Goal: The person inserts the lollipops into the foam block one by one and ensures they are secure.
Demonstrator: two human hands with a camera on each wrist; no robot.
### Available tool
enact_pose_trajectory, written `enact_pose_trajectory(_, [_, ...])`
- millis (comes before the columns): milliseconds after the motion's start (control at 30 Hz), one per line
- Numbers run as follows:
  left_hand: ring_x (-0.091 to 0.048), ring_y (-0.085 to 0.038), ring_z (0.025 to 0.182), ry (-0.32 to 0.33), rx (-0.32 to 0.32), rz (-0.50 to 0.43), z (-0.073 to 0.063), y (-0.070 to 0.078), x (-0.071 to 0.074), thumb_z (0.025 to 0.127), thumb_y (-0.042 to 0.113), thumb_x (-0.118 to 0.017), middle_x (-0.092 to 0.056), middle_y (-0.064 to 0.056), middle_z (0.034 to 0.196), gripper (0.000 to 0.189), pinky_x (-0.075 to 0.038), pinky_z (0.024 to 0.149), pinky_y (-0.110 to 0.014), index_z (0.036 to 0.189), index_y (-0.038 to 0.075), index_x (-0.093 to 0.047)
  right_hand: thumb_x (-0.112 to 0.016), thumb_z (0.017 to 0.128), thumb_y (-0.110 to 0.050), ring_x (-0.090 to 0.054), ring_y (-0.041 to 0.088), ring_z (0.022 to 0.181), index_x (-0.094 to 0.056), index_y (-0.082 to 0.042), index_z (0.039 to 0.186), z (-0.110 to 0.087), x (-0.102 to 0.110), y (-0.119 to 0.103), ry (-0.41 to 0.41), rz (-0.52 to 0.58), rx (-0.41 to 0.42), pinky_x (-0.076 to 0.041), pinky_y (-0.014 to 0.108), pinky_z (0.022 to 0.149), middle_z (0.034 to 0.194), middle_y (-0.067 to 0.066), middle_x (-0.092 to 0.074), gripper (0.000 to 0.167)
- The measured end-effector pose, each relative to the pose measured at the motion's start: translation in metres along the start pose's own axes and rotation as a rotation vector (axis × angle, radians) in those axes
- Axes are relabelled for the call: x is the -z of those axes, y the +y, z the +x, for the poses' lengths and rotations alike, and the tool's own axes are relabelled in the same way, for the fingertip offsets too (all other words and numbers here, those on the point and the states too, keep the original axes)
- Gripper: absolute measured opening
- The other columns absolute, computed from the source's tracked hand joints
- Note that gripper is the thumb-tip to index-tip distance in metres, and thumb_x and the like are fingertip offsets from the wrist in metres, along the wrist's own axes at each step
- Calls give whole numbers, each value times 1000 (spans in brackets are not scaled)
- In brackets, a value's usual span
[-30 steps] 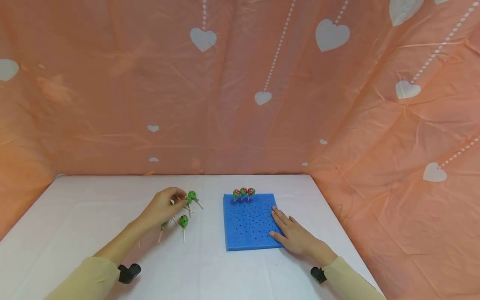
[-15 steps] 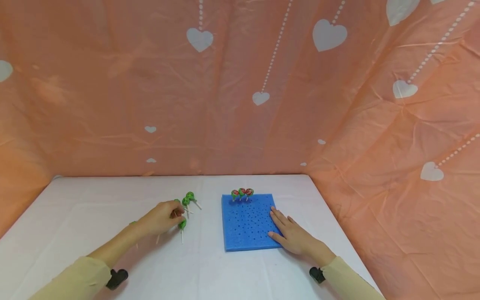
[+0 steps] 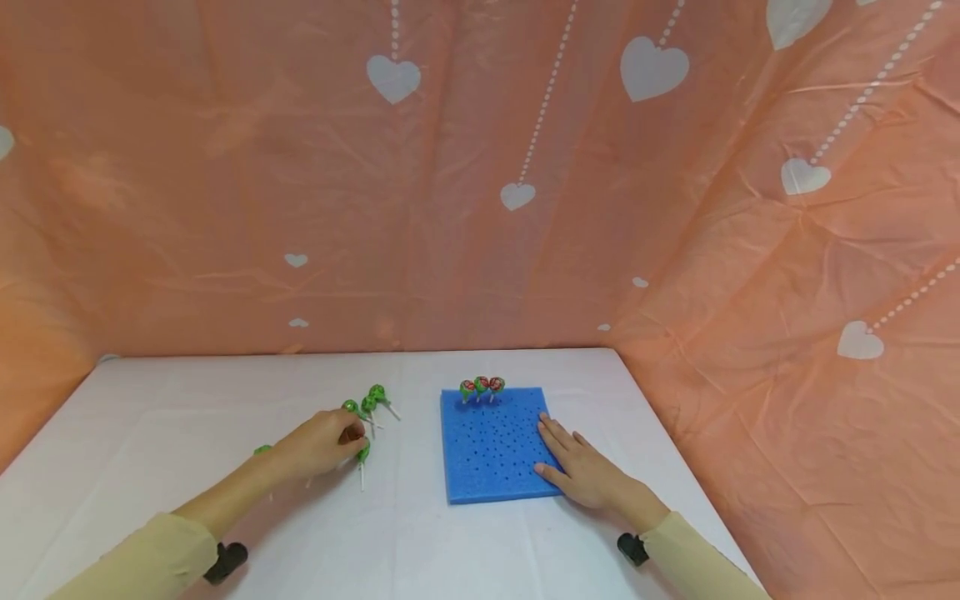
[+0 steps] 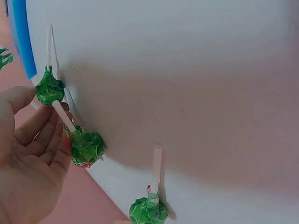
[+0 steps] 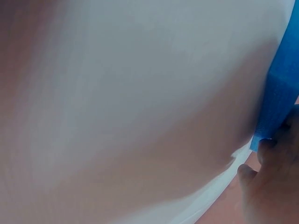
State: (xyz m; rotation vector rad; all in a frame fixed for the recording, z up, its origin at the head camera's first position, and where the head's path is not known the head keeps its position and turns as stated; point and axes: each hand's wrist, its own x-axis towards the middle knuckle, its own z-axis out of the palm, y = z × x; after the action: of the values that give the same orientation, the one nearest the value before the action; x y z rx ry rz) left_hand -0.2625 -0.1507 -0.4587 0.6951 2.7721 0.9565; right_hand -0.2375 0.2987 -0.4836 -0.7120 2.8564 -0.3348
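My left hand (image 3: pixel 318 443) is at a green-wrapped lollipop (image 4: pixel 50 88), its thumb and fingers closing round the candy head while the white stick points toward the table's front. Other green lollipops lie close by: one (image 4: pixel 87 147) beside the fingers, another (image 4: pixel 148 211) nearer the wrist, and a small group (image 3: pixel 377 392) beyond the hand. My right hand (image 3: pixel 588 471) rests with straight fingers on the right edge of a blue foam board (image 3: pixel 468 483) full of small holes. Three red-and-green lollipops (image 3: pixel 482 384) stand upright in a row along its far edge.
A white cloth covers the table (image 3: pixel 405 550), which ends at the back against an orange curtain (image 3: pixel 450 275) with white hearts. Partly behind my left forearm lies another green lollipop (image 3: pixel 262 449). Black wrist cameras (image 3: pixel 227 562) sit at both sleeves.
My left hand has come back toward the front from the far lollipops to the nearer one, its fingers now at that candy head. The right hand stays on the board.
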Motion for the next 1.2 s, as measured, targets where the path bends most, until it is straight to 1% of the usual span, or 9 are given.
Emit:
enact_pose_trajectory(133, [-59, -11, 79, -2, 18, -17, -1, 0, -1, 97, 13, -72, -66, 2, 88, 14, -53, 67, -27, 104, 1, -71, -40, 110, -53, -17, 35, 158, -17, -1, 165, 0, 0, 0, 1, 0, 2, -19, 60, 126, 174, 15, -10, 79])
enact_pose_trajectory(267, [-59, -12, 79, -1, 3, -55, 0, -1, -1, 96, 12, -73, -66, 1, 88, 15, -53, 66, -26, 104, -1, -70, -40, 110, -53, -18, 36, 158, -18, 0, 164, 0, 0, 0, 4, -2, 5, -19, 60, 125, 173, 16, -11, 79])
enact_pose_trajectory(367, [-59, -13, 80, 1, 6, -88, 1, -4, -2, 96, 12, -73, -66, 1, 89, 16, -53, 67, -26, 104, -1, -70, -40, 110, -53, -19, 36, 158, -18, 0, 164, 0, 0, 0, 7, -3, 5, -19, 61, 125, 173, 16, -11, 79])
enact_pose_trajectory(567, [-61, -15, 85, -11, 40, -163, 2, -11, -3, 95, 16, -75, -66, 0, 92, 19, -53, 70, -26, 105, 1, -69, -40, 110, -52, -19, 36, 158, -18, 0, 164, 0, -2, 0, 10, 7, 13, -19, 61, 125, 173, 16, -11, 79])
enact_pose_trajectory(733, [-62, -17, 88, -15, 45, -221, 2, -12, -1, 93, 10, -74, -67, -3, 95, 18, -54, 72, -26, 106, -2, -69, -40, 110, -52, -19, 36, 158, -18, 0, 164, 0, -2, 0, 13, 0, 15, -19, 61, 125, 173, 16, -11, 78])
enact_pose_trajectory(833, [-63, -17, 90, -17, 51, -222, 1, -9, 0, 93, 11, -73, -67, -3, 96, 18, -54, 74, -28, 106, -1, -68, -40, 110, -53, -18, 35, 158, -18, -1, 165, 0, -1, 0, 13, -3, 7, -19, 60, 125, 173, 15, -11, 79])
enact_pose_trajectory(967, [-62, -17, 91, -39, 64, -190, 1, 1, -1, 96, 23, -73, -67, -2, 98, 25, -54, 75, -31, 107, 1, -68, -39, 110, -54, -18, 35, 158, -17, -1, 165, 0, -1, 0, 11, -5, -3, -19, 60, 126, 174, 15, -10, 79])
enact_pose_trajectory(1067, [-61, -16, 85, -44, 57, -166, 3, 8, -7, 96, 29, -74, -67, -1, 95, 29, -54, 72, -31, 106, 2, -67, -40, 110, -54, -18, 35, 158, -18, -1, 165, 0, -1, 0, 14, -3, -7, -19, 60, 125, 174, 15, -11, 79])
enact_pose_trajectory(1200, [-59, -14, 77, -20, 44, -143, 5, 15, -16, 95, 28, -76, -66, 0, 88, 28, -52, 66, -29, 102, 3, -68, -40, 110, -54, -19, 35, 158, -18, -1, 165, 1, -2, 0, 13, -2, -9, -19, 60, 125, 174, 15, -11, 79])
